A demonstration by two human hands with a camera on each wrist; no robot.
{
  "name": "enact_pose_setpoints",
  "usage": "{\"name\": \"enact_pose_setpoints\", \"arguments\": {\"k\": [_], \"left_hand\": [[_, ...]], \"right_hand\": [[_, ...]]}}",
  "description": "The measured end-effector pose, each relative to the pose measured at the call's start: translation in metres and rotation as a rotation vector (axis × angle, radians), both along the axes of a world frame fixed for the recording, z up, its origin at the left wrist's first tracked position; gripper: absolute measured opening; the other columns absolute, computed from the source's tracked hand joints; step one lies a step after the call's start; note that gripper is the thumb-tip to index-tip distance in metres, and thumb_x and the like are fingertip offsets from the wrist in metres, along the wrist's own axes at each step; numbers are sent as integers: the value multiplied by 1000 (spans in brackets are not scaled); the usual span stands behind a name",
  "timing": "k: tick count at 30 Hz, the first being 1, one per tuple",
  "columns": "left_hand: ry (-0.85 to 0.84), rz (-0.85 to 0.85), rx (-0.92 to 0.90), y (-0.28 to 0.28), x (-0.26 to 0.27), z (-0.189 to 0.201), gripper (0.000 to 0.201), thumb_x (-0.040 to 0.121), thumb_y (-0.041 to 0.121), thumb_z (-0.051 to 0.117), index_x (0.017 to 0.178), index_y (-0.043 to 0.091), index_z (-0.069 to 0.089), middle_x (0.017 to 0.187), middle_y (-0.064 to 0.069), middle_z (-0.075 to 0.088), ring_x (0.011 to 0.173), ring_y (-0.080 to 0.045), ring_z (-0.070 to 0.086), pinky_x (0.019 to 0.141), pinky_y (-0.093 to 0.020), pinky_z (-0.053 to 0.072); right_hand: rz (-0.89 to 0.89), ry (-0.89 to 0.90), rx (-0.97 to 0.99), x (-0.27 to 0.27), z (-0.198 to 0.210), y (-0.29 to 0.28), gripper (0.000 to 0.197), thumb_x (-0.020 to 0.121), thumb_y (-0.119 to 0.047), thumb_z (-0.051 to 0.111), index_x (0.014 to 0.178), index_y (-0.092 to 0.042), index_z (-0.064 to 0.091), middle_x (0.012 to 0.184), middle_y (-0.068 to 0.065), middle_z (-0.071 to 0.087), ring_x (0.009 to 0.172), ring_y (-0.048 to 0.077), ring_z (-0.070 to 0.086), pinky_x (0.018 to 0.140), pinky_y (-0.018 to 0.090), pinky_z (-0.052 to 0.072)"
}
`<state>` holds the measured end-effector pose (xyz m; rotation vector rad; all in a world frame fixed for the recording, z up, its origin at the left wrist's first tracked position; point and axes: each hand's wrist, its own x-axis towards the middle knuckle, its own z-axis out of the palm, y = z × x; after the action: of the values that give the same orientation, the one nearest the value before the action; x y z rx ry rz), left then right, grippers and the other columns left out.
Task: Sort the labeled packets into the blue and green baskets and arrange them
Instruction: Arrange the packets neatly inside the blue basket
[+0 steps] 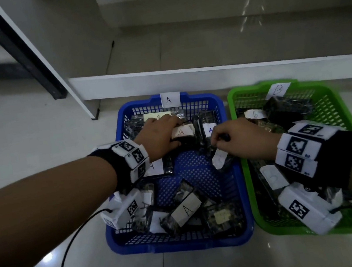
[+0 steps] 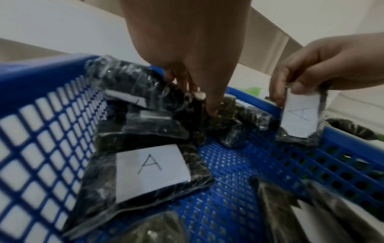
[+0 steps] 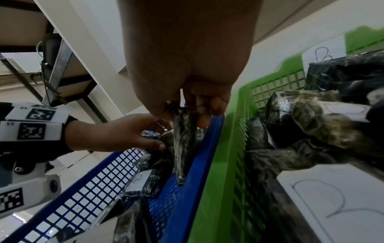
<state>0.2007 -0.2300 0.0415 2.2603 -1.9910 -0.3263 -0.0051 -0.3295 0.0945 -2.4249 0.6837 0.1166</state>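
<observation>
— Where are your hands?

— Both are inside the blue basket, which sits on the tiled floor with the green basket touching its right side. My left hand reaches toward the far edge, the fingers curled down onto a packet marked A in the heap there. Whether they truly grip it I cannot tell; the thumb lies against the dark wrapping below the label.

— And the right?

— My right hand pinches the top edge of another A packet by the basket's right wall, about halfway along it. The packet hangs upright from my fingertips, its lower end down near the mesh bottom.

— What else is in the blue basket?

— More dark, plastic-wrapped packets with white A slips: one flat by the left wall, several piled in the near edge. A paper tag A is fixed on the far rim.

— The green one?

— Packets marked B fill it, and a B tag sits on its far rim.
</observation>
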Motion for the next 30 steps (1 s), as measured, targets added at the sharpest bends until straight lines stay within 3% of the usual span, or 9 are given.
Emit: {"name": "enact_pose_setpoints", "arguments": {"k": [5, 7, 10, 13, 18, 21, 23, 27, 30], "left_hand": [[196, -71, -132, 6, -1, 11, 42, 78, 31, 67, 115, 21, 51, 107, 2, 58, 94, -14, 54, 79, -25, 36], [207, -208, -63, 10, -7, 20, 41, 77, 30, 66, 113, 19, 49, 102, 2, 55, 85, -13, 53, 72, -26, 42], [16, -360, 134, 21, -19, 20, 46, 82, 41, 62, 119, 19, 45, 109, -1, 52, 89, -17, 53, 79, -31, 46], [-262, -390, 200, 31, -27, 5, 52, 87, 45, 56, 128, 18, 38, 122, -3, 48, 104, -21, 51, 88, -32, 37], [-303, -317, 43, 32, -32, -2, 46, 91, 40, 50, 129, 17, 41, 124, -4, 49, 111, -22, 45, 93, -32, 30], [-201, -291, -4, 30, -30, 0, 46, 87, 37, 54, 127, 17, 43, 123, -3, 48, 110, -20, 45, 95, -33, 29], [-62, -265, -37, 30, -26, 6, 44, 83, 36, 57, 122, 18, 44, 117, 0, 47, 105, -15, 42, 93, -31, 28], [118, -88, -239, 32, -6, 31, 48, 79, 38, 54, 120, 14, 47, 110, -2, 52, 98, -12, 43, 90, -29, 28], [136, 104, -354, 33, 20, 46, 54, 79, 38, 52, 124, 9, 45, 113, -10, 54, 101, -23, 50, 90, -33, 35]], "right_hand": [[-50, -57, 39, 0, 2, -4, 17, 90, -13, 52, 86, -10, 68, 86, 3, 68, 75, 13, 60, 64, 20, 45], [-113, -123, 0, -1, 0, -10, 17, 88, -12, 52, 81, -9, 67, 83, 5, 68, 74, 16, 60, 65, 27, 46], [-224, -235, -53, -4, -3, -16, 16, 87, -8, 53, 79, -5, 67, 80, 9, 68, 76, 22, 61, 70, 33, 47], [-274, -267, -41, -6, -4, -20, 16, 88, -8, 55, 78, -5, 67, 78, 8, 67, 76, 22, 61, 68, 30, 44], [-125, -157, 43, -10, -3, -7, 13, 87, -12, 52, 80, -10, 63, 83, 4, 65, 77, 17, 59, 68, 29, 46], [99, 12, 49, -12, 1, 2, 4, 84, -12, 57, 85, -15, 59, 88, -1, 59, 72, 8, 52, 61, 22, 39], [200, 118, 28, -13, -1, 6, 11, 83, -17, 61, 91, -21, 55, 92, -5, 51, 72, 3, 47, 60, 18, 35], [194, 120, -1, -10, -6, 13, 27, 83, -27, 66, 107, -25, 54, 94, -10, 44, 75, 1, 44, 59, 14, 32], [144, 67, -87, -1, -7, 22, 25, 84, -23, 65, 108, -20, 58, 103, -4, 52, 91, 11, 50, 75, 19, 37]]}}
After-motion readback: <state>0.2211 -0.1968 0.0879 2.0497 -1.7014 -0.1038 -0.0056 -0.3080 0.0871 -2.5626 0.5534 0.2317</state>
